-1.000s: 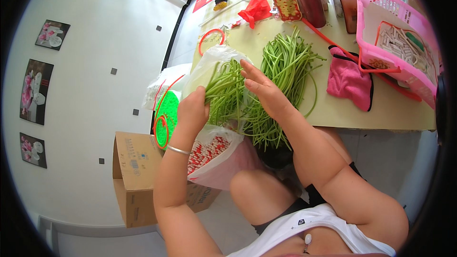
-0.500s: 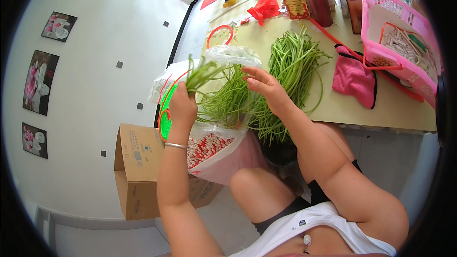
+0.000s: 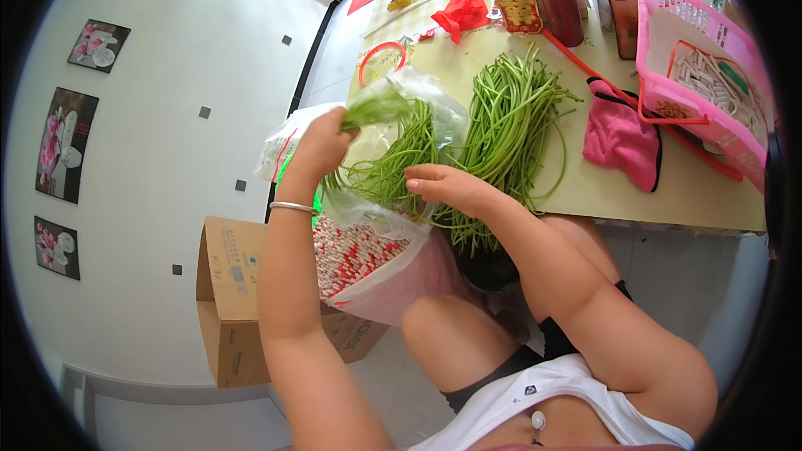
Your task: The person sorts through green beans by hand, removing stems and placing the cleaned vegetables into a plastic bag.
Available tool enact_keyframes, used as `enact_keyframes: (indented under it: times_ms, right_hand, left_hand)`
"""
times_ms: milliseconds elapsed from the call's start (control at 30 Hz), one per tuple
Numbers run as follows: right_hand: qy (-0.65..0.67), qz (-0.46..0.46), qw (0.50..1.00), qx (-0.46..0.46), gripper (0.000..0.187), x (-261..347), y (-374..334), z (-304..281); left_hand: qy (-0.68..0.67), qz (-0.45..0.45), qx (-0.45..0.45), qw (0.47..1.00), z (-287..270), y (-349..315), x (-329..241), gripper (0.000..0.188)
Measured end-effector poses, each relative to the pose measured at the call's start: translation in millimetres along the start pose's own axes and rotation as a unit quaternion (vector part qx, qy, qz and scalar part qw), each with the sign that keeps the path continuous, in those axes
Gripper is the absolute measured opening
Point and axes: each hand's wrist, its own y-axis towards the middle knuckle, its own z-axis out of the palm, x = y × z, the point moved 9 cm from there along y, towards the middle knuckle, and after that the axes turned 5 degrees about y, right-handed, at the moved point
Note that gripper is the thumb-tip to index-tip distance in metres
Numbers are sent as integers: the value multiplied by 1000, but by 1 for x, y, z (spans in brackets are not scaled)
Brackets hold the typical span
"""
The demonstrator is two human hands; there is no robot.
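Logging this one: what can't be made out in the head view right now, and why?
All in the head view:
Green bunch in the left hand: its upper part is blurred.
Red-and-white pieces: too small to identify.
Dark object under the hanging stems: its top is covered by them.
Cardboard box: partly behind the left forearm.
Pink basket: right side cut by the black rim.

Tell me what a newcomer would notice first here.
Probably the big pile of green stems on the table, right of the picture's center. Next, the left hand gripping a smaller bunch left of that pile, then the bright pink basket at far right.
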Motion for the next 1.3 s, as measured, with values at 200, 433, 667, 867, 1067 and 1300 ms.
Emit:
enact_keyframes:
  times_ms: [200, 433, 667, 867, 1067, 1300]
  right_hand:
    - [43, -71, 996, -41, 71, 20, -1, -16]
    - [184, -87, 977, -70, 77, 30, -6, -27]
    - [165, -70, 983, -41, 54, 26, -4, -23]
    - [85, -19, 996, 22, 39, 11, 0, -11]
    - [-76, -189, 970, 135, 34, 39, -24, 44]
    - [-161, -69, 959, 222, 27, 5, -26, 78]
  left_hand:
    - [-64, -2, 150, 987, 10, -26, -38, 31]
    - [-513, -44, -22, 857, -65, -47, -18, 25]
    - [-666, 52, -193, 719, -146, -77, -7, 17]
    - [-673, 16, -320, 667, -182, -133, -6, 17]
    - [-657, -28, -398, 640, -147, -140, 21, 12]
    - [-631, -100, -451, 623, -75, -115, 40, 5]
